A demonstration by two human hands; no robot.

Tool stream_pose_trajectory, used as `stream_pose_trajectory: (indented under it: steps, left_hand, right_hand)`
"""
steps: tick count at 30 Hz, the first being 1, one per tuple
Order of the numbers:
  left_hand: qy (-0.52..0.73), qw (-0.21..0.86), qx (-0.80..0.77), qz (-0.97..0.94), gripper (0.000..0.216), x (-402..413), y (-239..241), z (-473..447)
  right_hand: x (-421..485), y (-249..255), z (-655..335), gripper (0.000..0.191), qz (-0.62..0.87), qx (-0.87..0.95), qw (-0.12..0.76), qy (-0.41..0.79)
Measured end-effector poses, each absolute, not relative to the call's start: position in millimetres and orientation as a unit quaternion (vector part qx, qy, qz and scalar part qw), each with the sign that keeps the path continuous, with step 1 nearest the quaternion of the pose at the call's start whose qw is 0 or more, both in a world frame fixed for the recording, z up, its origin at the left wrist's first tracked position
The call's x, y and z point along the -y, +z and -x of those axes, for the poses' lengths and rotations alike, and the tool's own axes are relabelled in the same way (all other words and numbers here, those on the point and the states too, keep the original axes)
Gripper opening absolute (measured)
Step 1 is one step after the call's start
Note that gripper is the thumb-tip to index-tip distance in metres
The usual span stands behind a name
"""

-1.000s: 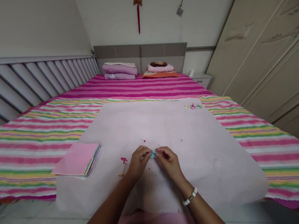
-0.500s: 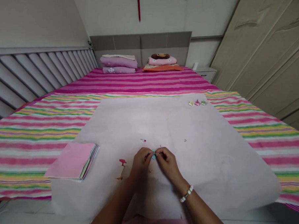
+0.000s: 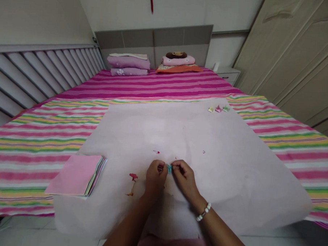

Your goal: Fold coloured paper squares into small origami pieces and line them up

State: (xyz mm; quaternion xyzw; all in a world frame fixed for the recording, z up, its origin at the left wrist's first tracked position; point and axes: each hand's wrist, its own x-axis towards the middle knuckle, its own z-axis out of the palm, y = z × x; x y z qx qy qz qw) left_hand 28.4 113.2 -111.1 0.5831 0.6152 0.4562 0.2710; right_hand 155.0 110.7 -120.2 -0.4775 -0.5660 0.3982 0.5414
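Turquoise paper piece (image 3: pixel 169 169) sits pinched between my left hand (image 3: pixel 155 177) and right hand (image 3: pixel 183 177), fingertips of both closed on it, low over the white sheet (image 3: pixel 232 169). Since a second ago the hands have barely shifted; the folding looks unfinished, by my reading. Stack of coloured paper (image 3: pixel 76 174) at 9 o'clock. Three small folded pieces (image 3: pixel 218 109) at 1 o'clock. Striped bedspread (image 3: pixel 30 139) beneath; folded bedding (image 3: pixel 128 65) against the headboard, wardrobe (image 3: pixel 299 60) at 2 o'clock.

- Left hand (image 3: pixel 155 177) and right hand (image 3: pixel 183 176) pinch a small blue folded paper (image 3: pixel 169 169) between fingertips.
- Both rest over a white sheet (image 3: pixel 232 169) on the striped bed (image 3: pixel 30 139).
- Coloured paper stack (image 3: pixel 76 175) lies left; three small folded pieces (image 3: pixel 218 109) far right.
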Motion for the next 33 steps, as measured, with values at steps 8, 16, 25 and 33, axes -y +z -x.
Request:
stream_pose_trajectory:
  steps: [8, 16, 25, 33]
  left_hand:
    - [0.457, 0.248, -0.535, -0.666, 0.022, -109.6, -109.7, -17.0]
    - [0.405, 0.167, -0.533, -0.724, 0.026, -105.9, -106.5, -19.8]
    - [0.363, 0.162, -0.539, -0.743, 0.027, -106.2, -101.4, -18.1]
    - [0.353, 0.187, -0.540, -0.741, 0.031, -107.0, -101.8, -20.4]
  right_hand:
    - [-110.2, -117.5, -156.3, 0.014, 0.453, 0.567, 0.563, 0.395]
    - [-109.1, -109.3, -156.0, 0.022, 0.437, 0.594, 0.565, 0.372]
    - [-108.0, -108.7, -155.3, 0.022, 0.448, 0.611, 0.552, 0.348]
    - [-106.7, -112.6, -153.0, 0.026, 0.442, 0.645, 0.544, 0.305]
